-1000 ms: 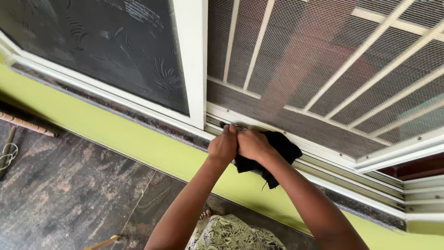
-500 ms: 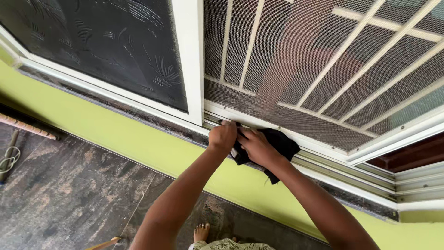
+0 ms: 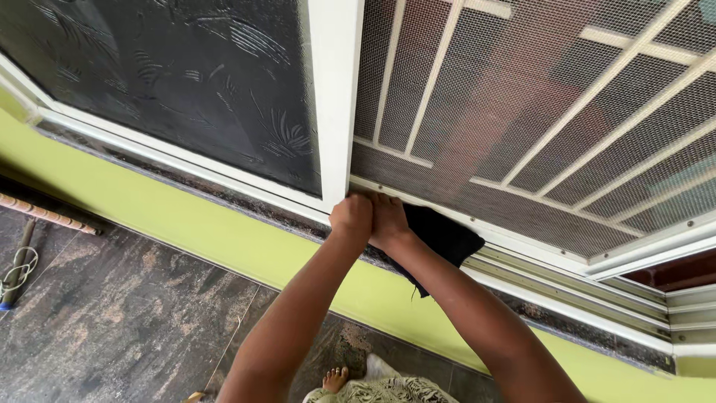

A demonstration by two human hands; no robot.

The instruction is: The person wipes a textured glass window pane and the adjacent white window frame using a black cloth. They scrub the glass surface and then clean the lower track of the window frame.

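Along the window track (running lower right), both hands, left hand and right hand, clench a black cloth.

Black cloth – soft, matt; window frame – smooth white metal; floor – polished mottled stone.

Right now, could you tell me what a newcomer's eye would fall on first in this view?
The two hands pressed together at the centre: the left hand and right hand meet at the foot of the white window frame, with a black cloth bunched beside the right hand on the sliding track. Above spreads the mesh screen with pale bars, and below runs a bright green wall band over the dark stone floor.
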